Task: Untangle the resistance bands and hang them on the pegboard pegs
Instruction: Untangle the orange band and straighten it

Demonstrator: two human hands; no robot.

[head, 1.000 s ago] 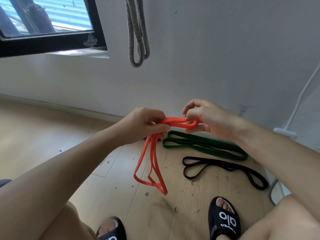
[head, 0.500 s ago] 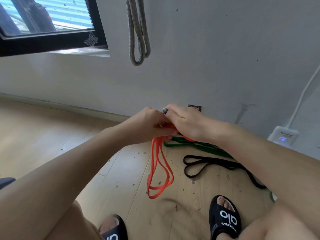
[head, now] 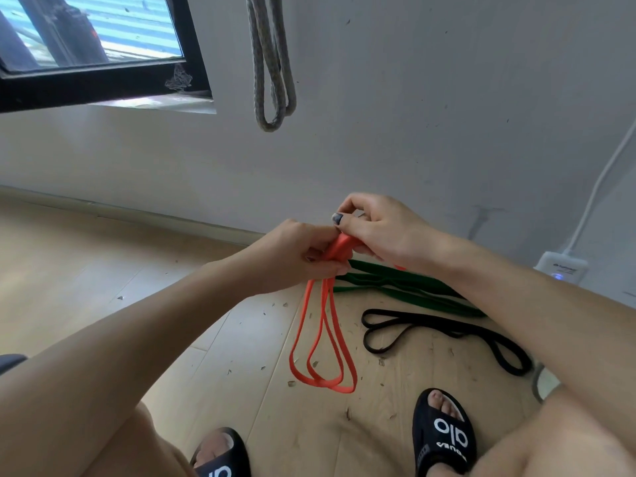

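A person's two hands meet above a wooden floor (head: 103, 270), both gripping a bunched orange band (head: 323, 335). The left hand (head: 296, 259) curls its fingers round the bunch; the right hand (head: 378, 228) pinches its top between thumb and curled fingers. Orange loops hang below the hands. A green band (head: 409, 294) and a black band (head: 444, 330) lie on the floor near the wall (head: 413, 115). A grey band (head: 272, 63) hangs on the wall beside a window (head: 103, 49).
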